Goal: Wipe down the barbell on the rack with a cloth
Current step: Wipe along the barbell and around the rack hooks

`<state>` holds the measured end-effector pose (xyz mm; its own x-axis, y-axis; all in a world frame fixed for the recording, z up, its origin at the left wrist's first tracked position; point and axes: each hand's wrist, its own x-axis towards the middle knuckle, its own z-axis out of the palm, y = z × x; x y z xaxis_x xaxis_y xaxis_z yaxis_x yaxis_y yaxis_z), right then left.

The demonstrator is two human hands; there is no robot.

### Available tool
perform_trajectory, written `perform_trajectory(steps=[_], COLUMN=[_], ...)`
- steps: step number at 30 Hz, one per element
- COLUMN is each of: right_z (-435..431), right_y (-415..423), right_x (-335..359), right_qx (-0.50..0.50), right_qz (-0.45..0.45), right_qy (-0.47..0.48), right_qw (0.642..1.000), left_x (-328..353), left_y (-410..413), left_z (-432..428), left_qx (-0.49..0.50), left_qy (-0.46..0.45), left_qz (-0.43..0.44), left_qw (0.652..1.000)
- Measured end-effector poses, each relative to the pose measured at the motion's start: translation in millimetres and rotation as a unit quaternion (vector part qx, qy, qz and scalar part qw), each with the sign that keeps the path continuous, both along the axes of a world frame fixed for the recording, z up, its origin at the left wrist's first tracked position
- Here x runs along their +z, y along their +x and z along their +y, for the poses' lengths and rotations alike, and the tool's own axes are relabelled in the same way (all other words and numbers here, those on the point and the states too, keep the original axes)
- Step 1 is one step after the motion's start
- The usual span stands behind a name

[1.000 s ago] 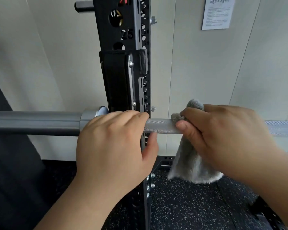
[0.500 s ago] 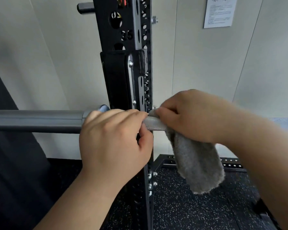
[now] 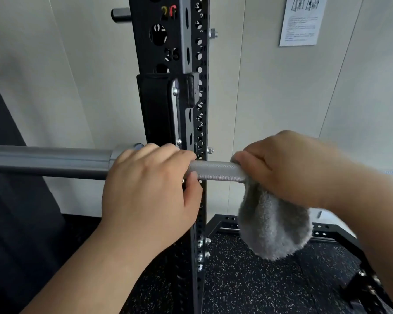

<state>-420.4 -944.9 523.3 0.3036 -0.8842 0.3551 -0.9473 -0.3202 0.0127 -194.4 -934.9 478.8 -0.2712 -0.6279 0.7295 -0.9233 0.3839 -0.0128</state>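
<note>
A grey steel barbell [image 3: 216,170] lies level across the black rack upright [image 3: 179,64], its thicker sleeve [image 3: 48,160] running off to the left. My left hand [image 3: 150,191] grips the bar at the upright, fingers over the top and thumb beneath. My right hand [image 3: 288,168] holds a fluffy grey cloth [image 3: 272,230] wrapped round the knurled shaft just right of the upright. Most of the cloth hangs below the bar. The bar to the right of that hand is hidden by my forearm.
A padded black J-hook [image 3: 154,109] is bolted on the upright above the bar. A pale wall with a paper notice [image 3: 301,20] stands behind. Speckled black rubber flooring [image 3: 259,286] and the rack's base frame [image 3: 225,220] lie below.
My right hand slid the cloth left along the bar up to my left hand, then back right a little, baring a short stretch of knurling. My left hand kept its grip.
</note>
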Motion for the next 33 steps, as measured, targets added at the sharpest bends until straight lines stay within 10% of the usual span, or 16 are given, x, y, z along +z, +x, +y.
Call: perform_trajectory(steps=[6, 23, 33], right_z=[13, 7, 0], right_y=[-3, -3, 19], right_x=[-37, 6, -37], right_qx=[-0.001, -0.007, 0.021], right_qz=[0.042, -0.054, 0.058], right_qy=[-0.266, 0.049, -0.259], right_qw=[0.963, 0.997, 0.964], left_x=[12, 12, 29], left_y=[6, 2, 0], left_z=[-4, -6, -12], left_qx=[-0.040, -0.031, -0.037], left_qy=[0.046, 0.043, 0.140], left_qz=[-0.059, 0.003, -0.083], left_qw=[0.996, 0.999, 0.986])
